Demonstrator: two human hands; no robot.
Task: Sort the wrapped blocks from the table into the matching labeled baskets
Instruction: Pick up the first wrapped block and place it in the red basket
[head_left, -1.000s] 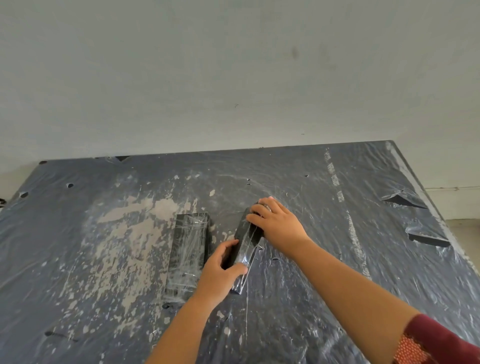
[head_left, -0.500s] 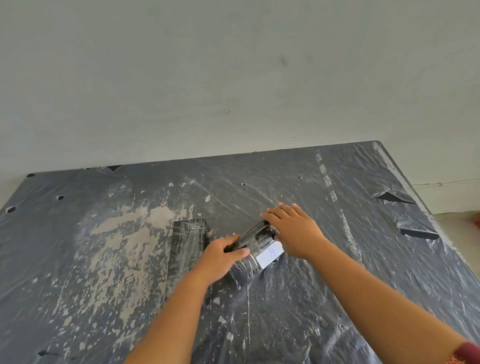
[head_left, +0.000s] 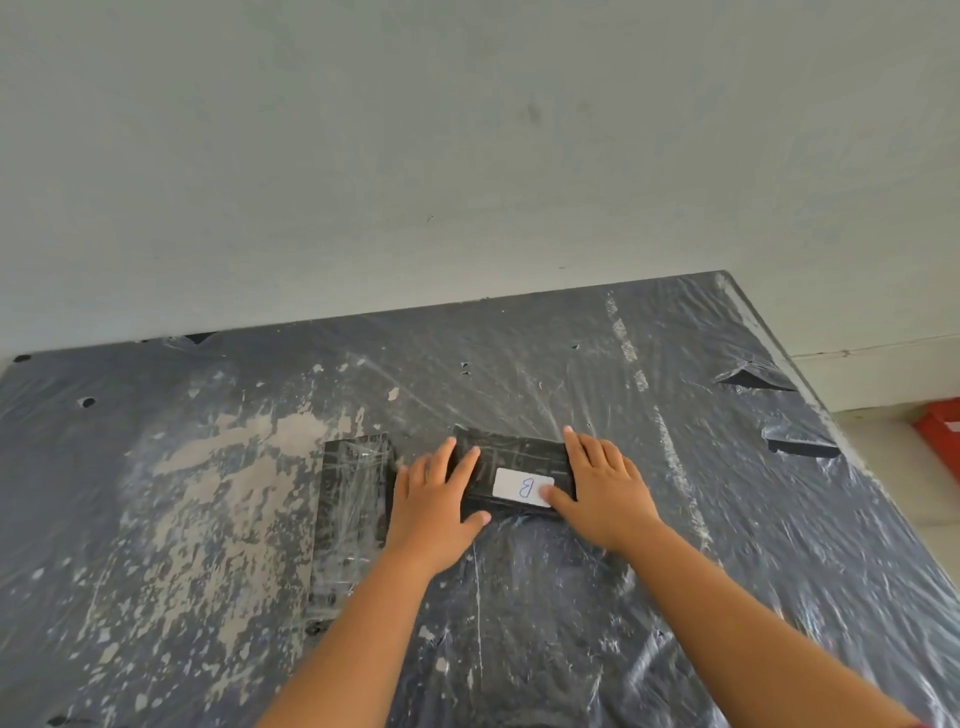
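Note:
A black wrapped block (head_left: 519, 457) lies flat across the middle of the table, its white label (head_left: 523, 487) with a blue letter B facing up. My left hand (head_left: 434, 512) holds its left end, fingers on top and thumb at the near edge. My right hand (head_left: 605, 493) holds its right end, thumb resting on the label. A second wrapped block (head_left: 350, 514) lies lengthwise just left of my left hand, with no label showing.
The table (head_left: 727, 519) is covered in crinkled clear plastic with pale paint stains on the left. It backs onto a grey wall. A red basket (head_left: 943, 431) shows on the floor past the right edge.
Both hands turned the block from standing on edge to lying flat and crosswise, bringing the B label up into view. The other block stayed put.

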